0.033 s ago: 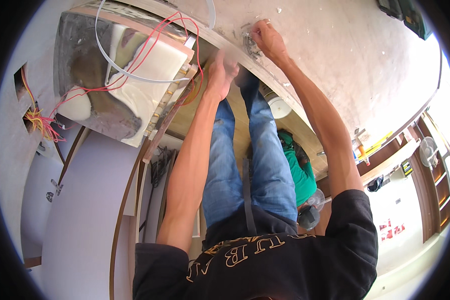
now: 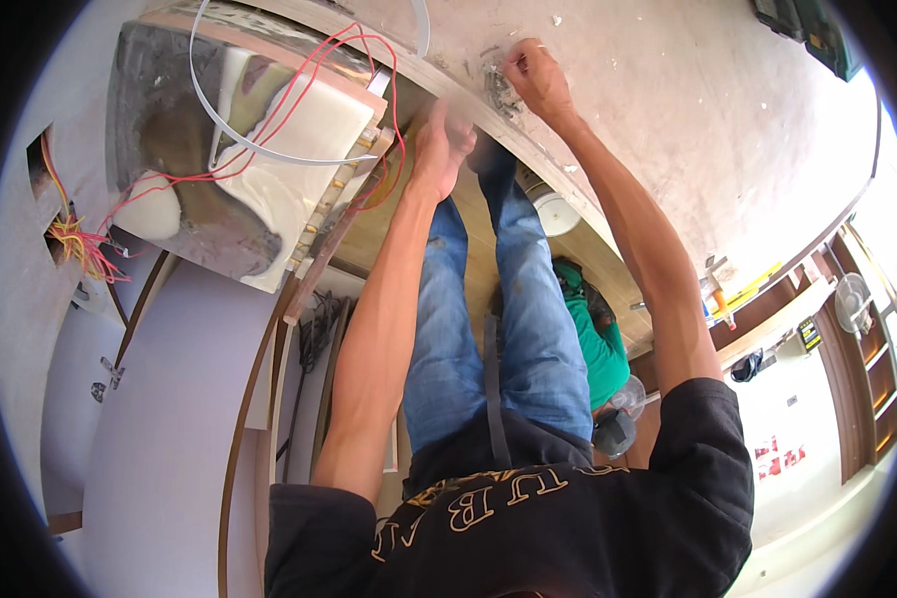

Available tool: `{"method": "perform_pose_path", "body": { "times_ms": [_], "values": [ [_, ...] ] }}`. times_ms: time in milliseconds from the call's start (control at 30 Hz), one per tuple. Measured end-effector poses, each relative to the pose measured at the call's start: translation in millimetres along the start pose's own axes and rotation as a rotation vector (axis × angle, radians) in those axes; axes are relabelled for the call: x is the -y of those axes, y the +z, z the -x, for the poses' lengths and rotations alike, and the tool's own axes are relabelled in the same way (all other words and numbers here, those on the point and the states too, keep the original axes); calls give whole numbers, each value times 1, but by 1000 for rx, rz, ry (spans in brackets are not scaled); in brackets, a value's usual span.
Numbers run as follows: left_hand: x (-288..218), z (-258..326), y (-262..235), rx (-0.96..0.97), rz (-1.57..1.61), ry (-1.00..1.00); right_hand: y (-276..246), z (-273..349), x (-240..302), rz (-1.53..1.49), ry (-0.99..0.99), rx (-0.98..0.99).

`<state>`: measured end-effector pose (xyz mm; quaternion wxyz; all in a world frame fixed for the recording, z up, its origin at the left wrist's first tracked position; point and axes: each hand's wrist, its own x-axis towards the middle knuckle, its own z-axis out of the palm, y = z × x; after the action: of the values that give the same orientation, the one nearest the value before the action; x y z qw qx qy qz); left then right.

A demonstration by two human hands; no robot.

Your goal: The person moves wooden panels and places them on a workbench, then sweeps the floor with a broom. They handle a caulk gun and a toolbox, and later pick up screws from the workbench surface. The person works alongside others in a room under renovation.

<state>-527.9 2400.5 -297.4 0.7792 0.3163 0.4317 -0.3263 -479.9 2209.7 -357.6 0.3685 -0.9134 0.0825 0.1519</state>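
My right hand is closed with curled fingers over a pale, dusty board, beside a patch of small dark debris. What its fingers hold, if anything, is hidden. My left hand is raised close to the board's long wooden edge, left of the right hand. A blur covers its fingertips, so their grip does not show. Left of it, red wires and a thin white strip loop across a cream and grey-brown slab.
A person in a green shirt is low down right of my legs, near a round white container. Wires spill from a wall opening at left. A dark green case lies at far right. A fan stands beyond.
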Motion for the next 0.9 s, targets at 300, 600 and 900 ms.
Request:
{"method": "perform_pose_path", "body": {
  "times_ms": [300,600,900],
  "values": [
    [15,-2,-11,36,35,-24,16,-3,36,-156,-127,187],
    [8,-3,3,0,-22,43,-7,14,32,-155,32,86],
    [25,-4,36,54,207,-73,-70,75,83,-144,-87,44]
  ]
}}
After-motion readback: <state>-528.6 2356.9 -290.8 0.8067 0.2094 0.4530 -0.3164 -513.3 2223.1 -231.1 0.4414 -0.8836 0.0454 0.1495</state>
